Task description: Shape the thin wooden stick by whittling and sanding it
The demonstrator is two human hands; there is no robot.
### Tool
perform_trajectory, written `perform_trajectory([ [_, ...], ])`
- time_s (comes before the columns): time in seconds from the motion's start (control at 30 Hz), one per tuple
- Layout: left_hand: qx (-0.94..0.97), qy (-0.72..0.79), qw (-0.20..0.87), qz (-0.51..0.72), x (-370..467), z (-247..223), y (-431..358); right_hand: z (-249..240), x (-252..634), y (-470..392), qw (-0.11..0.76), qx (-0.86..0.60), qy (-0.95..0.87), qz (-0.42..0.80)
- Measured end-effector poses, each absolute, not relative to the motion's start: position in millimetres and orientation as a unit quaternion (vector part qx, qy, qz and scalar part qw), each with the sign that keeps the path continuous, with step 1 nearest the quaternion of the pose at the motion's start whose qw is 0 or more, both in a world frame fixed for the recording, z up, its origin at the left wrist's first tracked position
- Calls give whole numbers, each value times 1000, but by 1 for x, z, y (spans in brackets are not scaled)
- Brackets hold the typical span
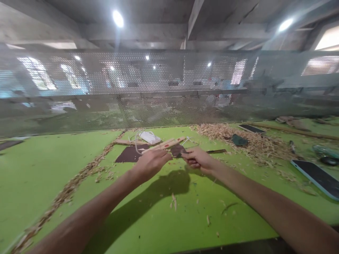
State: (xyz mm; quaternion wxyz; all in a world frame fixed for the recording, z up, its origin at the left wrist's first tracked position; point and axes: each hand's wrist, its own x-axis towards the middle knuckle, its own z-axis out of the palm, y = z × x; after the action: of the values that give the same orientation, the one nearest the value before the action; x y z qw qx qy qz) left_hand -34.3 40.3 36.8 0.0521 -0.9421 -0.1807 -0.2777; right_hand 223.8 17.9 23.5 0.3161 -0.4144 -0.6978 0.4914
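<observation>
A: What's farthest left on the green table (31, 183)?

B: A dark sheet (10, 144) near the far edge, then a trail of shavings (76, 178) slanting up toward the middle.

A: And after that?

B: A brown sheet (127, 155) lying flat, with a white block (150, 138) just behind it and a pale cord (136, 143) looping near the block.

A: Where's the left hand (153, 163)?

B: Right in front of those, palm down, fingers bent. I can't tell whether it grips anything (its own back hides the underside).

A: What's beyond it?

B: A pale wooden stick (173, 142) with red marks, slanting up to the right behind the knuckles. Then comes a small brown piece (176, 149), between the two hands.

A: Is anyone holding that?

B: Yes, the right hand (199, 159) pinches its right edge, thumb on top, the other fingers curled.

A: What lies farther right?

B: A thin dark stick (218, 151) just past that hand, a heap of shavings (267, 148) with a dark green scrap (239, 140) on it, a smaller phone (251, 128) by the heap, and a blue-edged phone (317, 178) nearer.
</observation>
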Motion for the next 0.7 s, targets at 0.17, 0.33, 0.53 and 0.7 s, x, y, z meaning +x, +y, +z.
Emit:
perform_trajectory([
  [0.17,-912,-283,-224,-194,-37,50,46,29,220,10,326,-433,-796,270],
  [0.33,-832,-278,-473,-86,-52,63,53,29,212,8,324,-356,-872,87],
  [0.53,-903,-273,-235,-234,-43,57,45,34,212,5,340,-461,-754,321],
  [0.7,-940,-186,13,-284,-41,47,41,30,211,8,344,-457,-564,596],
])
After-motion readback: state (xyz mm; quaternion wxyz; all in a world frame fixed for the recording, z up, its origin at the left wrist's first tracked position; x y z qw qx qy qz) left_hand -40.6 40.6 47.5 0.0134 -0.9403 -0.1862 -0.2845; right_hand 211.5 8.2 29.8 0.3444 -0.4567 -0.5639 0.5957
